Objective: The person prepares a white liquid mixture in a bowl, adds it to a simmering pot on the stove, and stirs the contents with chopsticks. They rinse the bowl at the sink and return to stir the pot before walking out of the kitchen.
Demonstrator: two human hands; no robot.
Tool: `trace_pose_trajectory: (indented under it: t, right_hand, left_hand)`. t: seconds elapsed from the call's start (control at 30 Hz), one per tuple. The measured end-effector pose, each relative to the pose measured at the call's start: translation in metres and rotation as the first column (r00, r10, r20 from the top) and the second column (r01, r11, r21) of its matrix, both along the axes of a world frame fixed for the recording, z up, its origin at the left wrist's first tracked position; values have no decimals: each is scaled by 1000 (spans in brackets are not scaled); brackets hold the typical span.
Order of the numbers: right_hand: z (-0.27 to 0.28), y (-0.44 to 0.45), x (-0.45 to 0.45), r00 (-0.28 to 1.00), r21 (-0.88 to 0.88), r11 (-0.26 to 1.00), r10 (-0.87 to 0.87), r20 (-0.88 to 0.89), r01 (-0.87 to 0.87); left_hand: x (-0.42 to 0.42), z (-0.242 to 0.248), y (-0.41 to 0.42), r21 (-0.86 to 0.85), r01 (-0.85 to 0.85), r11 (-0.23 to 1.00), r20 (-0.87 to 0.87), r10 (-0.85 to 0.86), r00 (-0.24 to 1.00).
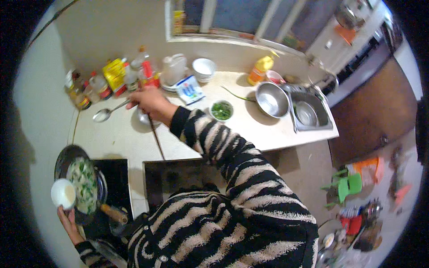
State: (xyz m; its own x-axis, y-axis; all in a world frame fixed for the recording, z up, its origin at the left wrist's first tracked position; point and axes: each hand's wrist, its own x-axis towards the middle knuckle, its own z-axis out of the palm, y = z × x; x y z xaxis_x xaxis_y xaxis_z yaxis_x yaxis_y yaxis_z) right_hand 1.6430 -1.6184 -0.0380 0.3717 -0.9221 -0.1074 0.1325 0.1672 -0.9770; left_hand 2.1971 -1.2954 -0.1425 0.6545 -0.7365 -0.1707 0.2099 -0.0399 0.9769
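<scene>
My left hand [68,225] grips the lower edge of a white bowl [63,194] with a pale liquid inside. The bowl is tilted over the side of a dark wok [63,160], where pale food with green leaves [82,184] lies. Stretched out over the counter, my right hand [152,102] holds a metal spoon [102,115] by its handle. Dark chopsticks [156,139] stick out from under the same hand towards the counter's front edge. Partly hidden below that hand is a small metal bowl [143,118].
Sauce bottles [100,86] and a yellow packet [115,75] line the wall. On the counter [187,140] are a bowl of chopped greens [222,110], a white-and-blue packet [189,89], stacked bowls [204,68] and a steel basin [272,99] beside the sink [321,120]. The wok's wooden handle [114,214] points towards me.
</scene>
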Motion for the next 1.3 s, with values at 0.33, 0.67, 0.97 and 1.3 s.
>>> trace_pose_trajectory:
  t: [0.33, 0.67, 0.97, 1.3]
  right_hand:
    - [20, 29, -414, 705, -194, 691, -709, 5, 696]
    - [-122, 163, -751, -650, -682, -197, -565, -507, 704]
    - [-144, 88, -667, -213, -429, -35, -902, -375, 903]
    - [-80, 15, -524, 629, -242, 704, -707, -322, 668]
  left_hand:
    - [-23, 1, -33, 77, -169, 983, 352, 132, 927]
    - [-122, 49, -47, 48, -186, 981, 316, 162, 935]
    - [-155, 71, -49, 365, -227, 903, 289, 122, 950]
    - [-86, 20, -59, 69, -118, 991, 179, 104, 978]
